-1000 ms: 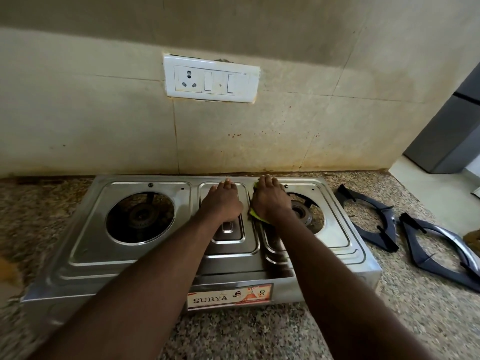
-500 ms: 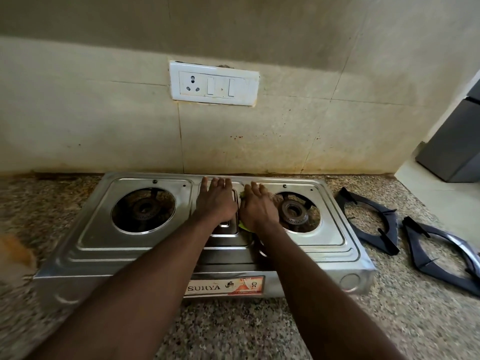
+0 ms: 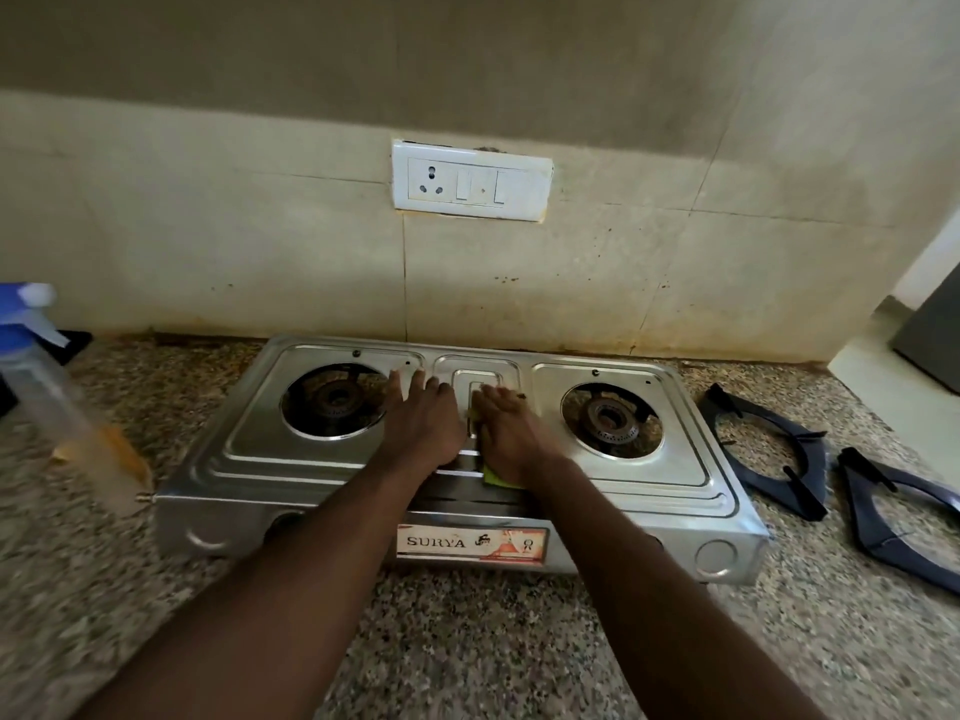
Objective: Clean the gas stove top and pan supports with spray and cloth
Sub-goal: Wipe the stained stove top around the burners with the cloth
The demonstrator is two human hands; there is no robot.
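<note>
Steel stove [image 3: 311,462] is seen on a speckled counter [image 3: 467,646], backed against a tiled wall [image 3: 208,252]. A yellow-green cloth [image 3: 497,479] is pressed flat on the stove's middle panel, between the left burner [image 3: 337,400] and the right burner [image 3: 610,420]. It is covered almost wholly by the right hand [image 3: 511,433]: only a strip at the heel of the palm and a sliver beside the thumb are shown. The fingers of that hand are stretched forward over the cloth, not curled round it, though they are blurred. The left hand [image 3: 423,423] is laid flat on the bare steel just beside it, fingers straight and slightly spread, their tips at the rim of the left burner well; nothing is held by it.

Two dark supports are laid flat on the counter right of the stove, the nearer support [image 3: 769,452] just beside it and the outer support [image 3: 904,527] beyond. A blurred clear bottle [image 3: 49,392] with a blue and white spray head is seen at the far left, its base near the stove's left end. A white socket [image 3: 470,181] is fixed to the wall above.
</note>
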